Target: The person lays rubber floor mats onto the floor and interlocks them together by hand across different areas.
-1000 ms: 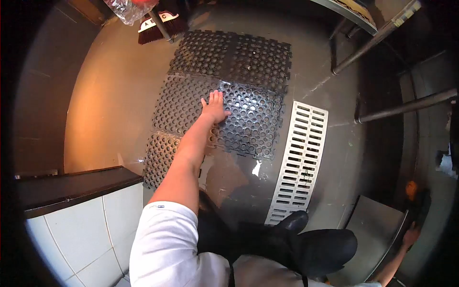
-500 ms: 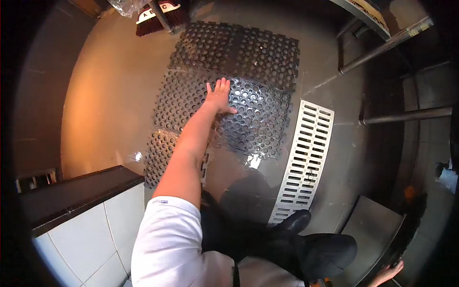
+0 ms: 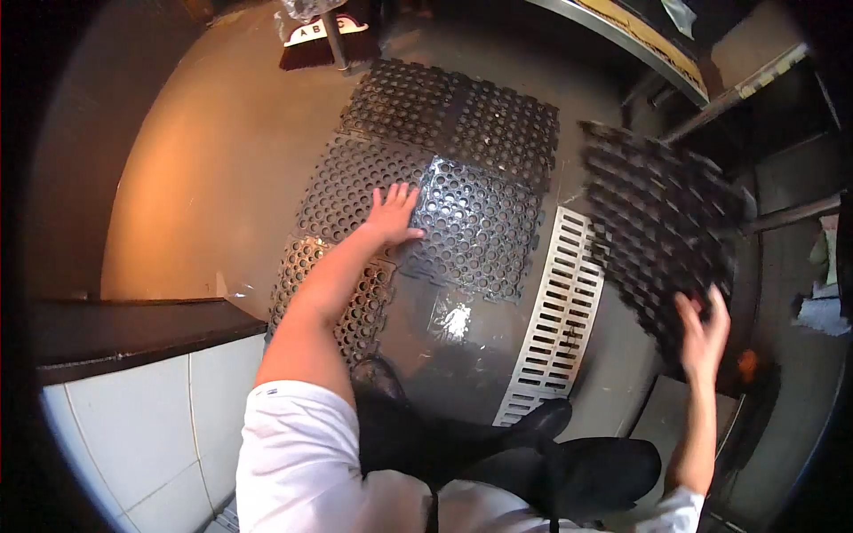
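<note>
Seemingly commercial kitchen: drain grate (image 3: pixel 559 313), perforated mats (image 3: pixel 482 229), tiled wall (image 3: pixel 133 422).

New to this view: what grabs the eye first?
Probably the blurred dark mat at right, with the right hand at its near edge. Next, the pale drain grate, bright against the floor just left of that mat. Then the left hand, spread over the holed floor mats mid-frame.

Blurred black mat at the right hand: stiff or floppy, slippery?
The black mat likely bends only a little: it looks broadly flat at the right hand. Probably light for its size, given its rows of gaps. May slide if pushed: the floor looks shiny, perhaps wet.
</note>
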`<state>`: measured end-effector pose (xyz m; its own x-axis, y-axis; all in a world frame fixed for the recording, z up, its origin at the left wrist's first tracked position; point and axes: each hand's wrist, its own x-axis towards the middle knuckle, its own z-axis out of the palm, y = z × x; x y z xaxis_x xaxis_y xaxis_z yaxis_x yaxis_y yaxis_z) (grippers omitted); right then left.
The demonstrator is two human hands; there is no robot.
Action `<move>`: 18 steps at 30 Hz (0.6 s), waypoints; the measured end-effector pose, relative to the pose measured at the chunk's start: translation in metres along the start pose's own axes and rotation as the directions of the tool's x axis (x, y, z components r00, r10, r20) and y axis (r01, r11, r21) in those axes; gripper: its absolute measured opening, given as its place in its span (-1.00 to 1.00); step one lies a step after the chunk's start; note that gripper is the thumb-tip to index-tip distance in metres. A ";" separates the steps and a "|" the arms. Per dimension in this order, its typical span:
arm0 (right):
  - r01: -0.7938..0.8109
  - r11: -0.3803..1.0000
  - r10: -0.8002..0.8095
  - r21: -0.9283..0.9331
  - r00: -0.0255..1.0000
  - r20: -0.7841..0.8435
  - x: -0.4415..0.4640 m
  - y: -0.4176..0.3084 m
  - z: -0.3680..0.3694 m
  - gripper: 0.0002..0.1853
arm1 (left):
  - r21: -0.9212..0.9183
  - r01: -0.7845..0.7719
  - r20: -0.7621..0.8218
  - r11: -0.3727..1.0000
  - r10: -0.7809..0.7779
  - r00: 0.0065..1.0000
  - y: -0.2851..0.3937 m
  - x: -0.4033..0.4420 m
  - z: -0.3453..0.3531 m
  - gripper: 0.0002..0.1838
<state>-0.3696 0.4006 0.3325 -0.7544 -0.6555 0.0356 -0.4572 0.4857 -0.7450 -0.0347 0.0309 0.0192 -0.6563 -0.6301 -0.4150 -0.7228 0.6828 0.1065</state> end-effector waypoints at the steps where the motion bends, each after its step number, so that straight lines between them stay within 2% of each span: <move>1: 0.068 0.997 -0.070 0.022 0.996 0.058 0.018 -0.006 0.031 -0.76 | -0.023 0.024 -0.010 0.999 -0.025 1.000 -0.007 -0.017 -0.009 0.17; 3: 0.090 0.975 -0.108 0.204 0.991 0.079 0.042 -0.014 0.093 -0.80 | -0.108 0.111 -0.052 0.988 -0.117 0.992 -0.026 -0.039 -0.014 0.15; 5: 0.247 0.896 -0.270 0.368 0.963 0.011 0.051 -0.034 0.148 -0.86 | -0.170 0.212 -0.081 0.962 -0.228 0.970 -0.049 -0.061 -0.009 0.13; 7: 0.289 0.805 -0.307 0.519 0.950 -0.054 0.050 -0.056 0.190 -0.86 | -0.208 0.316 -0.102 0.926 -0.342 0.934 -0.069 -0.080 0.000 0.14; 8: 0.404 0.761 -0.380 0.507 0.912 -0.156 0.053 -0.062 0.212 -0.85 | -0.205 0.360 -0.067 0.910 -0.380 0.922 -0.076 -0.089 0.004 0.12; 10: 0.458 0.724 -0.367 0.516 0.889 -0.274 0.053 -0.073 0.248 -0.84 | -0.190 0.445 0.004 0.875 -0.452 0.892 -0.087 -0.104 0.008 0.10; 13: 0.398 0.777 -0.355 0.488 0.917 -0.183 0.047 -0.067 0.287 -0.85 | -0.222 0.479 0.016 0.849 -0.488 0.873 -0.094 -0.105 0.015 0.09; 16: 0.360 0.894 -0.359 0.266 0.932 -0.054 0.055 -0.035 0.341 -0.80 | -0.224 0.452 -0.033 0.863 -0.470 0.882 -0.090 -0.093 0.023 0.07; 18: 0.354 0.886 -0.341 0.301 0.935 -0.096 0.060 -0.032 0.350 -0.77 | -0.204 0.426 -0.061 0.881 -0.446 0.893 -0.079 -0.084 0.018 0.05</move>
<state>-0.2354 0.1430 0.1256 -0.5948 -0.7231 0.3510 -0.5298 0.0242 -0.8478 0.0814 0.0367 0.0291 -0.2767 -0.8899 -0.3627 -0.9609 0.2577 0.1010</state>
